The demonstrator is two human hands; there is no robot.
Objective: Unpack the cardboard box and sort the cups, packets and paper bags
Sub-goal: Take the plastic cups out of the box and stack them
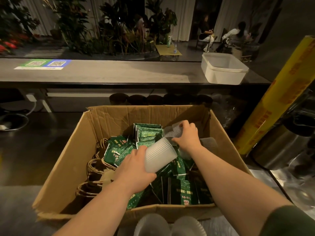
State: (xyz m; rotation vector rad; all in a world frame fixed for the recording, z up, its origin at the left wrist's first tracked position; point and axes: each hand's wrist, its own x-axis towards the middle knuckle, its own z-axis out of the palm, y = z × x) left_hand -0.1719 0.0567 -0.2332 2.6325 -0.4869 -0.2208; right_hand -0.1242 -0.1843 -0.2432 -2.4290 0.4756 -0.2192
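An open cardboard box (71,155) stands in front of me on the counter. Inside lie many green packets (150,133), with brown paper bags with twine handles (95,169) along its left side. My left hand (134,169) grips a frosted ribbed plastic cup (160,155) lying on its side over the packets. My right hand (185,135) reaches deeper and holds another frosted cup (173,129) near the back right corner. A third cup (208,142) lies to the right of that hand. Two upturned frosted cups (151,225) stand in front of the box.
A white plastic tub (223,68) sits on the raised grey counter behind. A yellow roll of wrap (276,103) leans at the right beside steel vessels (279,149). Plants and seated people fill the background.
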